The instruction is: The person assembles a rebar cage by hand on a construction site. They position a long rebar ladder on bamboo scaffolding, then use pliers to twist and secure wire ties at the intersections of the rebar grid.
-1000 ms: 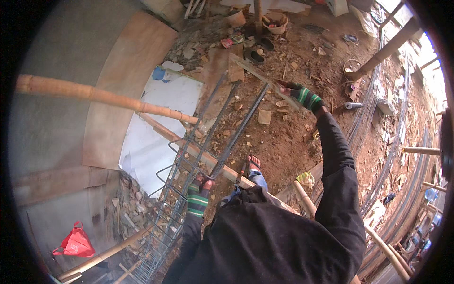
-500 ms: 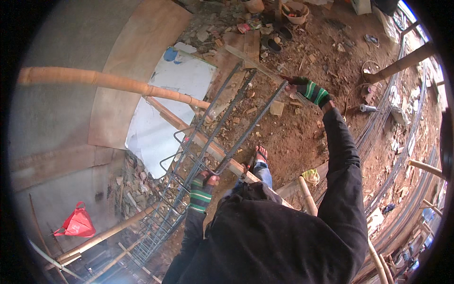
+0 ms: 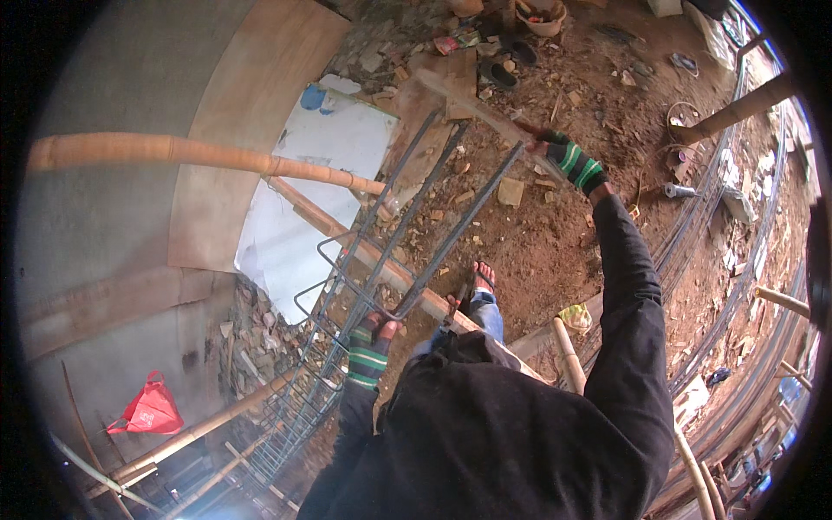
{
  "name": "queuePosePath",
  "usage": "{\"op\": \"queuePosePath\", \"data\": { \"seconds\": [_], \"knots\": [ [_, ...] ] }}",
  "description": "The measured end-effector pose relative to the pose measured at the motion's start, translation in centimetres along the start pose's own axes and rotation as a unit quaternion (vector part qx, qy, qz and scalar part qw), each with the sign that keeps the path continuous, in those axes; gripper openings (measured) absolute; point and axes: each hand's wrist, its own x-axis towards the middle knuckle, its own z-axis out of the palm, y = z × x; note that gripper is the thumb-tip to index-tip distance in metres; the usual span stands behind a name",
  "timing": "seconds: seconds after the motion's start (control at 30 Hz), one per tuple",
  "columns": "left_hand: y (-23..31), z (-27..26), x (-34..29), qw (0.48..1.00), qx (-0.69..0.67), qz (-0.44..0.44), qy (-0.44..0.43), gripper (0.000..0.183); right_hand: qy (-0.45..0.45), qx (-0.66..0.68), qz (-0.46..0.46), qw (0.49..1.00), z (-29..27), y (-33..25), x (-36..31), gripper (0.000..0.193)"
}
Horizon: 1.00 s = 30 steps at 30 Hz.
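Far left there was a bunched, glossy red bag [image 3: 149,412], then a smooth round bamboo pole [image 3: 156,149] passing in front of a flat plywood sheet [image 3: 230,165] and a ragged-edged white board [image 3: 299,182]. Next came the rebar cage [image 3: 413,208], thin bent rings around long ribbed bars that crossed the rough, squared timber [image 3: 308,208]. The left hand [image 3: 373,342], in a green-striped knit glove, had hardly shifted: fingers curled where a ring met the nearest bar [image 3: 464,225], at the cage's right edge. What changed was the right hand [image 3: 563,158], which had come in closer to that bar's free end over the last second, so I'd say both hands were now working along the same bar. Its fingers looked pinched on a pale, flat slat [image 3: 468,106] slanting past the bar tips, but it's blurry, so can't tell how tightly. Rightmost, long thin rods [image 3: 706,238] lay on crumbly brown dirt.
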Motion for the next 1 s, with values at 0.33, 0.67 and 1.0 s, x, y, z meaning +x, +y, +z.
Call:
{"op": "queuePosePath", "data": {
  "seconds": [0.33, 0.67, 1.0],
  "knots": [
    [1.1, 0.2, -0.5, 1.0, 0.02, -0.004, 0.012, 0.021, -0.038, -0.115, -0.029, 0.992, -1.4, 2.2, 0.5, 0.044],
    [0.4, 0.5, -0.6, 0.998, -0.058, 0.011, 0.02, 0.016, -0.066, -0.145, -0.08, 0.984, -2.3, 4.5, 1.0, 0.036],
    [-0.1, 0.5, -0.6, 0.999, -0.031, 0.035, 0.025, 0.018, -0.039, -0.138, -0.056, 0.988, -1.2, 2.6, 0.2, 0.038]
  ]
}}
